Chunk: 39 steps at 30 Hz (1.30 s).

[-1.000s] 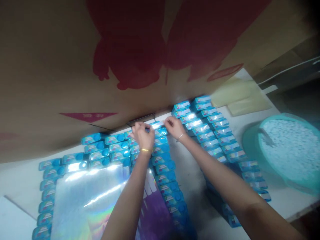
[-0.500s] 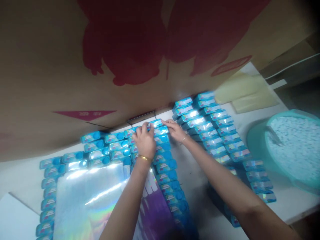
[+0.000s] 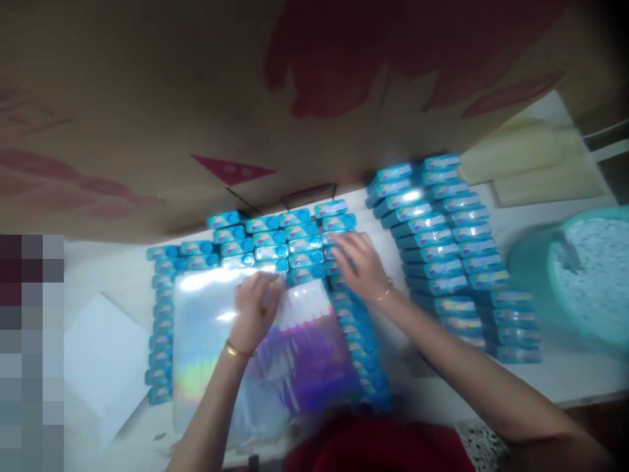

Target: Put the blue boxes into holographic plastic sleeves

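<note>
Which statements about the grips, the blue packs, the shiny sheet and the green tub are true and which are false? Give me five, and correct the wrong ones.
1. The left grip is over the shiny sheet. True.
2. The green tub has white contents. True.
3. The right grip is inside the green tub. False: it is at the blue packs.
4. The blue packs all stand in one group. False: a gap parts them into two groups.
5. The left wrist wears a gold bracelet. True.
</note>
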Tool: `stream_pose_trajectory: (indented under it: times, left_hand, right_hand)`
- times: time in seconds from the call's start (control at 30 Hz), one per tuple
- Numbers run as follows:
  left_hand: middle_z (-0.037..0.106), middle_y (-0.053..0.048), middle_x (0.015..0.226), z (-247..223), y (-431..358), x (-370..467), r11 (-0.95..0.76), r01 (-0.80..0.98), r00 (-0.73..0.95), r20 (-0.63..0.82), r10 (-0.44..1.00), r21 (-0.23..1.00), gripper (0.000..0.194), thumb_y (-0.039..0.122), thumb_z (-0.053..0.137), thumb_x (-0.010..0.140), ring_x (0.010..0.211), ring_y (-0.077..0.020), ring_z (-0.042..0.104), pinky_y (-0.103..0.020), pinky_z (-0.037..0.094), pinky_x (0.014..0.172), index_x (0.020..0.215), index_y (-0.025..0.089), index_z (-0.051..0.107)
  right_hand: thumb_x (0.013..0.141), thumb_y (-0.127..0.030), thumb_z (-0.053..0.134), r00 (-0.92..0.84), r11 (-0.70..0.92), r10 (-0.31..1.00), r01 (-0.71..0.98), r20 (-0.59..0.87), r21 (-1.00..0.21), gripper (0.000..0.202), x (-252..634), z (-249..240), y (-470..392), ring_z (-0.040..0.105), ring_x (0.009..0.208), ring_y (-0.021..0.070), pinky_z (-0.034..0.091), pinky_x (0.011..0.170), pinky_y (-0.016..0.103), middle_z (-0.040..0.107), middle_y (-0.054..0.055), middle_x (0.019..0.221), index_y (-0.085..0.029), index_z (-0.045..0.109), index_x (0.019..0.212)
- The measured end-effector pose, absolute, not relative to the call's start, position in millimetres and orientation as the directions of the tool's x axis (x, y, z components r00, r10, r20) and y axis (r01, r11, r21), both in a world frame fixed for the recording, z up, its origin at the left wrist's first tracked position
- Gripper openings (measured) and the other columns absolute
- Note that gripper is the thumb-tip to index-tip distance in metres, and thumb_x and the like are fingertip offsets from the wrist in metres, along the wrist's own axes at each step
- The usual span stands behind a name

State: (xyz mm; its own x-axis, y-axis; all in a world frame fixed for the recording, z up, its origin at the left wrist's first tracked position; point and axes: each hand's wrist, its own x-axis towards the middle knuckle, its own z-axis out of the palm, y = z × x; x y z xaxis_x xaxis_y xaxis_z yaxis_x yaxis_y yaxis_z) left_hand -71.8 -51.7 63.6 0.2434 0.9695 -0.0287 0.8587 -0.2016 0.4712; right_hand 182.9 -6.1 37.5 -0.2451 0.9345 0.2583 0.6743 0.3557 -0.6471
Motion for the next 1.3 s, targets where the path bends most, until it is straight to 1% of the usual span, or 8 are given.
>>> stream_pose_trajectory:
  times: [0.17, 0.37, 0.53, 0.83, 0.97, 1.07, 1.2, 1.3]
  left_hand:
    - [0.059, -0.01, 0.107, 48.2, -85.8, -85.5, -0.146, 0.942, 0.198, -0.148, 0.969, 0.303, 0.019, 0.033, 0.051, 0.089, 0.099, -0.0263, 0.05, -0.038, 0.035, 0.079, 0.1, 0.019, 0.06]
    - [0.061, -0.003, 0.082, 34.3, -86.9, -89.6, -0.107, 0.886, 0.184, -0.131, 0.974, 0.451, 0.015, 0.029, 0.048, 0.092, 0.082, -0.0194, 0.054, -0.036, 0.033, 0.078, 0.087, 0.018, 0.057]
    - [0.066, -0.006, 0.098, 42.1, -90.7, -102.2, -0.263, 0.899, 0.302, -0.061, 0.952, 0.35, 0.02, 0.028, 0.047, 0.092, 0.091, -0.0222, 0.054, -0.038, 0.032, 0.08, 0.106, 0.023, 0.062]
    - [0.064, -0.01, 0.121, 42.3, -122.1, -103.6, -0.432, 0.878, 0.424, 0.087, 0.902, 0.207, 0.02, 0.016, 0.052, 0.088, 0.105, -0.026, 0.053, -0.04, 0.034, 0.083, 0.103, 0.02, 0.063]
    - [0.069, -0.007, 0.1, 72.7, -151.4, -103.3, -0.411, 0.83, 0.416, 0.073, 0.907, 0.377, 0.011, 0.014, 0.054, 0.087, 0.092, -0.0204, 0.059, -0.036, 0.036, 0.079, 0.094, 0.019, 0.06]
    - [0.067, -0.002, 0.085, 103.1, -158.4, -97.2, -0.144, 0.786, 0.11, 0.092, 0.99, 0.601, 0.004, 0.017, 0.06, 0.085, 0.082, -0.016, 0.06, -0.035, 0.038, 0.081, 0.084, 0.02, 0.057]
    - [0.061, 0.0, 0.079, 121.1, -134.8, -78.4, 0.252, 0.341, -0.417, -0.095, 0.904, 0.906, 0.016, 0.029, 0.067, 0.078, 0.077, -0.0141, 0.059, -0.029, 0.046, 0.074, 0.079, 0.02, 0.054]
    - [0.061, 0.001, 0.074, 115.1, -111.4, -62.3, 0.344, 0.016, -0.465, -0.297, 0.834, 0.939, 0.023, 0.031, 0.072, 0.07, 0.072, -0.0125, 0.059, -0.027, 0.047, 0.072, 0.074, 0.019, 0.053]
  right_hand:
    - [0.097, -0.034, 0.041, -0.498, 0.476, 0.86, 0.703, 0.113, -0.528, 0.029, 110.9, 34.2, -54.5, 0.047, 0.1, 0.0251, 0.034, 0.085, 0.039, 0.061, 0.01, 0.11, -0.02, 0.062, 0.111]
    - [0.098, -0.028, 0.038, -0.566, 0.516, 0.824, 0.728, 0.029, -0.452, 0.026, 74.9, 10.8, -61.7, 0.046, 0.091, 0.023, 0.03, 0.08, 0.037, 0.06, 0.007, 0.092, -0.02, 0.061, 0.089]
    - [0.099, -0.025, 0.036, -0.573, 0.528, 0.82, 0.745, 0.015, -0.408, 0.028, 73.5, 2.5, -56.6, 0.045, 0.09, 0.0228, 0.03, 0.077, 0.036, 0.058, 0.009, 0.092, -0.018, 0.06, 0.086]
    - [0.094, -0.014, 0.04, -0.598, 0.56, 0.802, 0.747, 0.007, -0.357, 0.023, 72.9, -5.2, -58.4, 0.044, 0.09, 0.0239, 0.03, 0.078, 0.037, 0.059, 0.01, 0.096, -0.018, 0.063, 0.092]
    - [0.094, -0.012, 0.039, -0.595, 0.554, 0.803, 0.746, 0.002, -0.369, 0.025, 73.6, -7.7, -57.8, 0.045, 0.09, 0.024, 0.031, 0.08, 0.037, 0.059, 0.01, 0.095, -0.017, 0.063, 0.095]
    - [0.098, -0.025, 0.037, -0.569, 0.508, 0.821, 0.701, 0.037, -0.501, 0.028, 75.8, -0.2, -56.4, 0.046, 0.091, 0.0233, 0.032, 0.083, 0.037, 0.061, 0.01, 0.097, -0.017, 0.064, 0.1]
    - [0.098, -0.052, 0.023, -0.428, 0.249, 0.901, 0.396, 0.062, -0.884, 0.055, 81.4, 26.3, -63.4, 0.052, 0.092, 0.0206, 0.038, 0.086, 0.036, 0.063, 0.008, 0.094, -0.017, 0.064, 0.091]
    - [0.096, -0.06, 0.021, -0.357, -0.118, 0.921, 0.122, -0.155, -0.985, 0.061, 89.2, 48.6, -74.8, 0.057, 0.078, 0.0168, 0.044, 0.077, 0.031, 0.063, 0.004, 0.082, -0.018, 0.064, 0.088]
